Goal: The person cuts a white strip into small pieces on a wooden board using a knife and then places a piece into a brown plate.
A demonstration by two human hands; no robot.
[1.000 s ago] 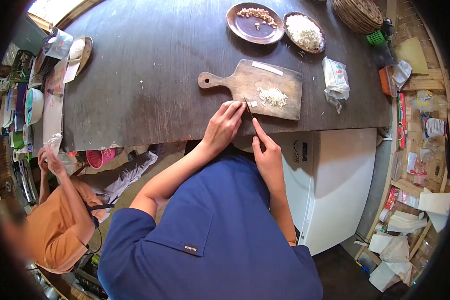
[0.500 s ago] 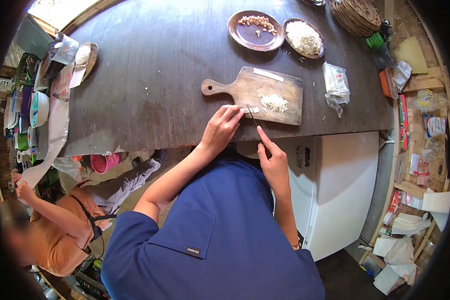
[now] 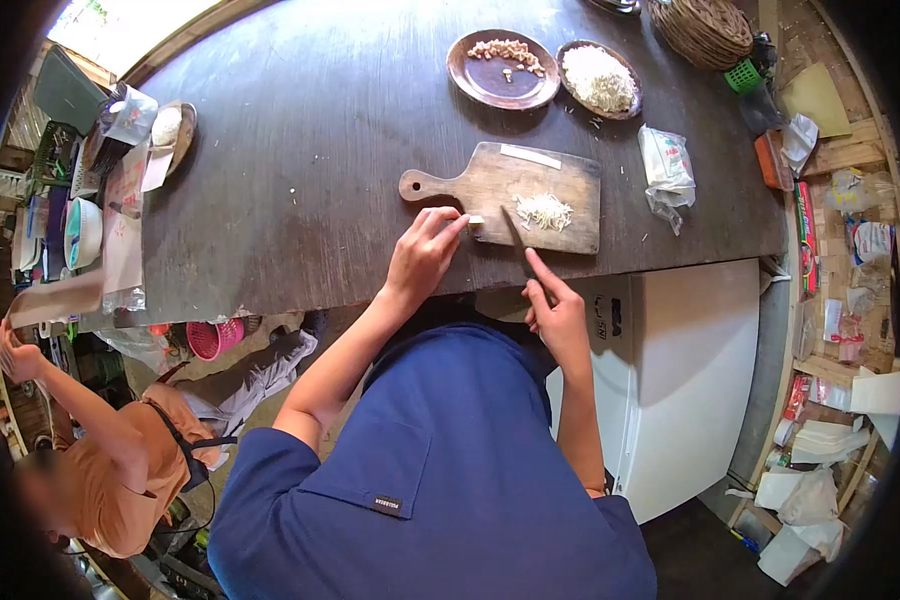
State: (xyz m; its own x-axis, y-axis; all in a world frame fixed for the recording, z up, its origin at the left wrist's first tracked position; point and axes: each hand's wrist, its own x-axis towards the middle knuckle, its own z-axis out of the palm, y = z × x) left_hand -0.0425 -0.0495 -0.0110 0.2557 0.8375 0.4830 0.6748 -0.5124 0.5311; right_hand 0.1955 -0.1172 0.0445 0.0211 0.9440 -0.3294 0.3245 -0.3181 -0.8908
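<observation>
A wooden cutting board (image 3: 490, 172) with a handle lies near the table's front edge. My left hand (image 3: 422, 255) is at its lower left, fingertips pinched on a small white piece (image 3: 476, 220). My right hand (image 3: 558, 318) grips a knife (image 3: 516, 238), its dark blade pointing up over the board, apart from the white piece. Just right of the blade is a loose pile of thin white shreds (image 3: 544, 212). One uncut white strip (image 3: 530, 156) lies along the board's far edge.
Beyond the board stand a brown plate (image 3: 485, 88) with small brown pieces and a bowl of white shreds (image 3: 600, 80). A plastic packet (image 3: 667, 165) lies to the right. At left, another person (image 3: 120, 440) holds a long sheet (image 3: 60, 298). A white appliance (image 3: 695, 390) stands below the table.
My left hand has drawn left with the white piece, which shows shorter now. The knife has come away from it toward the shreds. The other person's arm and sheet have shifted.
</observation>
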